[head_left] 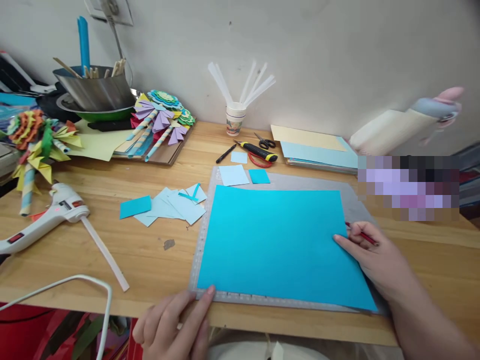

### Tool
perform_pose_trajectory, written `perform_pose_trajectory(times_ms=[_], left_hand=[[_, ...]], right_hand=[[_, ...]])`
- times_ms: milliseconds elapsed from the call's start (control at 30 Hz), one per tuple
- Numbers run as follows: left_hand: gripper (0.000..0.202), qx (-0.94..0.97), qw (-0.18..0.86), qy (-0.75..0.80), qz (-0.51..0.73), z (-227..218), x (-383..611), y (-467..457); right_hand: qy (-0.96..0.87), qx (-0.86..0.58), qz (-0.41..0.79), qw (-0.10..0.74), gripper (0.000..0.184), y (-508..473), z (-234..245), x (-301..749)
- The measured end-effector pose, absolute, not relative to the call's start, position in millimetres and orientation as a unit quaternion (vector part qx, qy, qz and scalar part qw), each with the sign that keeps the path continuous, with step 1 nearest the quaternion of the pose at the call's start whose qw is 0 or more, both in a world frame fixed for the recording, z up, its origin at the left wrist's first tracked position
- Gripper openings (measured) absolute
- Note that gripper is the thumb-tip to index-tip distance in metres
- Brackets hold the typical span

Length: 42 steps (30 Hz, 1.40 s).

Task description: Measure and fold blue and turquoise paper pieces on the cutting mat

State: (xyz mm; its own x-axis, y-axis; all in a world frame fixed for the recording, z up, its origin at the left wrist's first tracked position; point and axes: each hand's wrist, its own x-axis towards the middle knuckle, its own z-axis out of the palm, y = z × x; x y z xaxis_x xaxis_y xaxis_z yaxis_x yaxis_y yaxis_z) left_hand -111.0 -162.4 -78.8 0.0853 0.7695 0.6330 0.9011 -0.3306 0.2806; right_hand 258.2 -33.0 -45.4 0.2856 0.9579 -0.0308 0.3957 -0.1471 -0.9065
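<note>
A large bright-blue paper sheet (277, 245) lies on a grey cutting mat (262, 301) with ruler marks along its edges. My right hand (378, 260) pinches the sheet's right edge, thumb on top. Tucked in the fingers of that same hand is a thin dark-red pencil (369, 237). At the sheet's lower left corner, my left hand (172, 325) rests with its index fingertip on the paper and its other fingers loosely bent by the mat's edge. Small light-blue paper pieces (168, 204) and a darker blue piece (135, 207) lie left of the mat.
A hot glue gun (60, 207) with its white cord (107, 300) lies at left. Behind are paper flowers (161, 112), a metal bowl (95, 90) of sticks, a paper cup (235, 120) of glue sticks, a yellow-black cutter (258, 151), scissors (265, 142) and stacked paper (318, 152).
</note>
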Motion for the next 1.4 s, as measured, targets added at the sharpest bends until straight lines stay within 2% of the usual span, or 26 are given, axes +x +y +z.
perform_pose_trajectory(times_ms=[467, 733, 867, 1000, 1100, 1267, 1400], left_hand=[[0.026, -0.682, 0.112, -0.603, -0.398, -86, -106, -164], [0.031, -0.685, 0.111, -0.602, -0.395, -91, -108, -166], [0.041, -0.72, 0.13, -0.581, -0.357, -82, -117, -166], [0.052, -0.724, 0.132, -0.6, -0.315, -51, -128, -146], [0.04, -0.72, 0.069, -0.644, -0.248, -29, -133, -120], [0.047, -0.748, 0.043, -0.645, -0.149, -25, -141, -86], [0.05, -0.741, 0.057, -0.657, -0.126, -30, -143, -77]], right_hand=[[-0.399, -0.765, 0.282, 0.42, 0.044, -29, -30, 236], [-0.38, -0.774, 0.278, 0.422, 0.043, -25, -28, 231], [-0.386, -0.776, 0.28, 0.413, 0.043, -27, -26, 229], [-0.405, -0.769, 0.277, 0.41, 0.043, -28, -26, 230], [-0.413, -0.762, 0.282, 0.412, 0.044, -28, -28, 232], [-0.408, -0.757, 0.302, 0.411, 0.044, -29, -27, 233], [-0.415, -0.752, 0.305, 0.412, 0.045, -30, -27, 233]])
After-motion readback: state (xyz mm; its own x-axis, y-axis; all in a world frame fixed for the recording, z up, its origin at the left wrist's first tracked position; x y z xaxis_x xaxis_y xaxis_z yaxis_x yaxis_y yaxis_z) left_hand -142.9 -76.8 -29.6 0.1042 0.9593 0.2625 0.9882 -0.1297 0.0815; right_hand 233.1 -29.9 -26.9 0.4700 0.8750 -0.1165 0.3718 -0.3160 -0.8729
